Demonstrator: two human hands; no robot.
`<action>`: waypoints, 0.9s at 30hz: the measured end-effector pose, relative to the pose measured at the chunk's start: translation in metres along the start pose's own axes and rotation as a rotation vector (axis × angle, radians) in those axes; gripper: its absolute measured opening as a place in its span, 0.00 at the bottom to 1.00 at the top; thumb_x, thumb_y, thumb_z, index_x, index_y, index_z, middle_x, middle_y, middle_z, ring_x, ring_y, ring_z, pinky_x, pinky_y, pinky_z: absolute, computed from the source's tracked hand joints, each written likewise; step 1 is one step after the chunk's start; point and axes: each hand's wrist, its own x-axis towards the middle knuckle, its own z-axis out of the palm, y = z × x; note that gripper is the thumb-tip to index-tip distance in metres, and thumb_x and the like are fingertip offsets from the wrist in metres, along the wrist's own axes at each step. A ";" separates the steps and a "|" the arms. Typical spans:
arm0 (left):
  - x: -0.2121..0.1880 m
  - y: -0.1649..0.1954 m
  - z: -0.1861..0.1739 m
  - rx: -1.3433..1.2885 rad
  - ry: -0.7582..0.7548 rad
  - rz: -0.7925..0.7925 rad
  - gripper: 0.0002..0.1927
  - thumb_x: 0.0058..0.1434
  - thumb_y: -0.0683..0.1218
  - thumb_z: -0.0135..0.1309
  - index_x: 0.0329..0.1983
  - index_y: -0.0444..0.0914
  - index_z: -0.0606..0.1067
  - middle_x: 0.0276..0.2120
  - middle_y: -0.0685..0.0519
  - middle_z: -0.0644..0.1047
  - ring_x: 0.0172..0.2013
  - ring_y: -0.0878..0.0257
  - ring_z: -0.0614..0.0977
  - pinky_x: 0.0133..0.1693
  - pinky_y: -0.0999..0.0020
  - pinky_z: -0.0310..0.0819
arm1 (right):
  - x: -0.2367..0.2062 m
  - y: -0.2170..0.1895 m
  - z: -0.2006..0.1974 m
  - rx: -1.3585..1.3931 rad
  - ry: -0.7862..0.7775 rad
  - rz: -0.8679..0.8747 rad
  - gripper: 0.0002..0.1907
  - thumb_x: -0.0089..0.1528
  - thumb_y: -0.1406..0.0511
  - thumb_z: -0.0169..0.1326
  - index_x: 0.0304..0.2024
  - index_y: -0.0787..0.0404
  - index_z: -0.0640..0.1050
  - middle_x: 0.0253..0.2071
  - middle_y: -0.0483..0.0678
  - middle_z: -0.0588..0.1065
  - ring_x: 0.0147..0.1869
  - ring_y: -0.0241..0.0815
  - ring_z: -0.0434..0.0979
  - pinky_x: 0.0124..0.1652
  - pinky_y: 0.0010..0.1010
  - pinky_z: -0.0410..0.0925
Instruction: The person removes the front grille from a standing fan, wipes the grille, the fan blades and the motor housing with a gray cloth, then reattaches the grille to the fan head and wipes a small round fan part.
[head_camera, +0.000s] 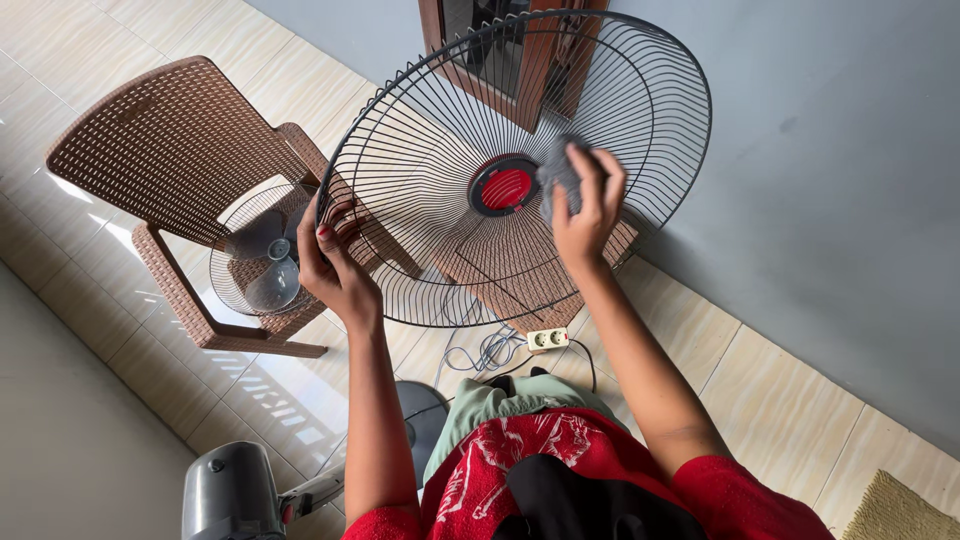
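Fan guard (440, 230): round dark wire grille with a red-and-black centre cap, held up in the middle to upper part of the frame, tilted, concave side toward the camera. Judged light for its size, thin radial wires springy and easily bent; the outer rim ring looks like the stiffest part and the safest place to hold. Wires probably a bit slippery where dusty.

Left hand (335, 262): at the guard's lower-left rim, fingers curled closed round the rim wire, thumb on the near side. It carries the guard.

Right hand (583, 212): right of the centre cap, fingers bent over a small grey cloth (557, 172), pressing it against the wires. Closed on the cloth only, not gripping the grille.

Behind the guard, left of frame: brown woven-pattern plastic chair (170, 140) with a second wire grille and grey fan blades (262, 262) lying on its seat. Lower centre: white socket strip (547, 339) and coiled cable on the cream tiled floor (760, 400). Bottom left: grey fan motor housing (230, 492). Grey wall (830, 150) on the right.
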 end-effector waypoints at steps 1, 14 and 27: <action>-0.001 0.000 0.000 -0.005 -0.001 -0.013 0.25 0.80 0.57 0.40 0.65 0.32 0.72 0.48 0.46 0.81 0.48 0.61 0.85 0.49 0.67 0.83 | -0.006 -0.004 0.001 0.007 -0.043 -0.030 0.29 0.59 0.72 0.64 0.63 0.56 0.76 0.62 0.52 0.68 0.65 0.55 0.72 0.61 0.45 0.68; -0.004 -0.010 -0.007 -0.053 0.005 -0.078 0.25 0.80 0.55 0.40 0.64 0.31 0.71 0.48 0.46 0.81 0.46 0.60 0.85 0.48 0.65 0.84 | 0.052 0.021 -0.051 -0.378 0.198 -0.142 0.23 0.62 0.74 0.66 0.59 0.53 0.81 0.60 0.49 0.69 0.63 0.53 0.71 0.60 0.43 0.69; -0.003 -0.012 -0.009 0.113 -0.137 0.030 0.20 0.81 0.49 0.40 0.62 0.32 0.75 0.50 0.44 0.82 0.49 0.59 0.85 0.51 0.64 0.82 | 0.114 -0.016 -0.098 -0.130 -0.093 -0.238 0.39 0.58 0.51 0.74 0.64 0.63 0.75 0.61 0.52 0.71 0.63 0.55 0.72 0.61 0.45 0.67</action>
